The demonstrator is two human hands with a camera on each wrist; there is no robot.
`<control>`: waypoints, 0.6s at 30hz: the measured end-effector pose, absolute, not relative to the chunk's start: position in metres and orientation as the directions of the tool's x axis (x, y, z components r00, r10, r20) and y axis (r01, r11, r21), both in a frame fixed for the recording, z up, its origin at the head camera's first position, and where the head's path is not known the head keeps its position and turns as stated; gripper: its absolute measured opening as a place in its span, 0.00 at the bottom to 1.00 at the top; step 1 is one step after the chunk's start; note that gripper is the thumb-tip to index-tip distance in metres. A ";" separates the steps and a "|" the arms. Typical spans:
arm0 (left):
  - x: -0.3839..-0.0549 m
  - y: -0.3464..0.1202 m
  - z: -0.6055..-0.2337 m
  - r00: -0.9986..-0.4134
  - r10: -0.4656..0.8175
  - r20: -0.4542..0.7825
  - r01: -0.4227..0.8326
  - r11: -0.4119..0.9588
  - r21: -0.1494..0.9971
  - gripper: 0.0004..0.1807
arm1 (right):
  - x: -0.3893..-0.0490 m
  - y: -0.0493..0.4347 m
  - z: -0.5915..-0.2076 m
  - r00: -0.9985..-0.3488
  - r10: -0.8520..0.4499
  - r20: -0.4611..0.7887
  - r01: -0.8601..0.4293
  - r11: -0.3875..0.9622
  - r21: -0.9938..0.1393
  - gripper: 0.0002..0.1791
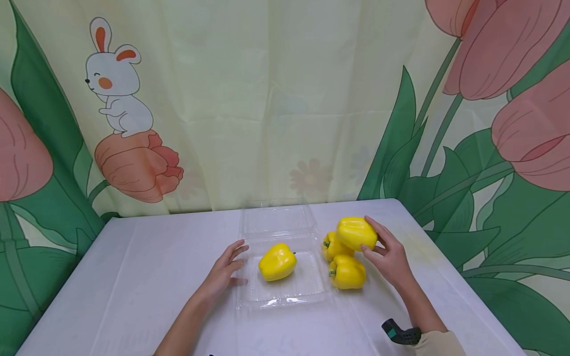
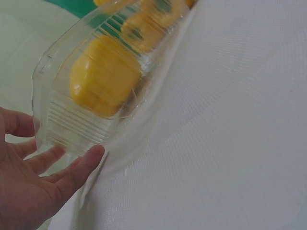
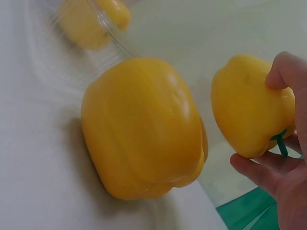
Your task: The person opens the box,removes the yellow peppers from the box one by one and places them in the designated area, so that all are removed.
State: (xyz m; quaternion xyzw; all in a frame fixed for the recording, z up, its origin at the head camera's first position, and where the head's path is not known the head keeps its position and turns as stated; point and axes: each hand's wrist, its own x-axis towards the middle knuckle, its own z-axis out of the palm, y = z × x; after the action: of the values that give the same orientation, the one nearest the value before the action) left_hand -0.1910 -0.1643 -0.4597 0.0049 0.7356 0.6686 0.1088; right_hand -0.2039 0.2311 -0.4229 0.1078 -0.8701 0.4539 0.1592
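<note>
My right hand [image 1: 388, 257] holds a yellow bell pepper [image 1: 356, 233] between thumb and fingers, lifted above the others. Its green stem shows near the palm in the right wrist view. Two more yellow peppers, a near one [image 1: 348, 272] and a far one [image 1: 335, 245], sit on the table beside a clear plastic clamshell box [image 1: 307, 291]. Inside the box lies another yellow pepper [image 1: 277, 262]. At the box's left side is my left hand [image 2: 36, 179], fingers spread, with fingertips touching or very near the clear wall.
The box's clear lid [image 1: 277, 220] is folded back toward the curtain. A white cloth covers the table [image 1: 169, 267]. Behind it hangs a printed curtain [image 1: 222, 99] with a rabbit and tulips. A black strap [image 1: 401, 333] is on the right wrist.
</note>
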 end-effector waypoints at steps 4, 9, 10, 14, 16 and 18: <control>-0.191 -0.165 -0.460 -0.977 0.154 -0.147 -0.133 0.100 0.986 0.30 | -0.204 0.232 -0.423 -0.927 -0.042 0.373 -0.331 0.562 -0.758 0.39; -0.190 -0.165 -0.459 -0.977 0.156 -0.148 -0.132 0.108 0.985 0.29 | -0.204 0.234 -0.423 -0.931 -0.037 0.364 -0.319 0.568 -0.759 0.39; -0.190 -0.164 -0.459 -0.977 0.155 -0.149 -0.133 0.108 0.985 0.29 | -0.204 0.235 -0.423 -0.932 -0.035 0.362 -0.316 0.569 -0.759 0.39; -0.190 -0.164 -0.460 -0.976 0.156 -0.150 -0.134 0.107 0.985 0.29 | -0.204 0.236 -0.423 -0.934 -0.026 0.356 -0.306 0.575 -0.759 0.39; -0.190 -0.164 -0.460 -0.976 0.155 -0.150 -0.135 0.104 0.985 0.29 | -0.204 0.236 -0.423 -0.935 -0.024 0.355 -0.303 0.574 -0.760 0.39; -0.190 -0.165 -0.461 -0.977 0.154 -0.150 -0.134 0.108 0.985 0.30 | -0.204 0.237 -0.423 -0.935 -0.020 0.354 -0.300 0.576 -0.760 0.39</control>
State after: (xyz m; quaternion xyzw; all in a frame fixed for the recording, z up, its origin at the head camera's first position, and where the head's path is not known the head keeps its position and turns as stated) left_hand -0.1904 -0.1645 -0.4611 0.0066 0.7365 0.6677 0.1080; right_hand -0.2039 0.2371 -0.4232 0.0917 -0.8741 0.4511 0.1550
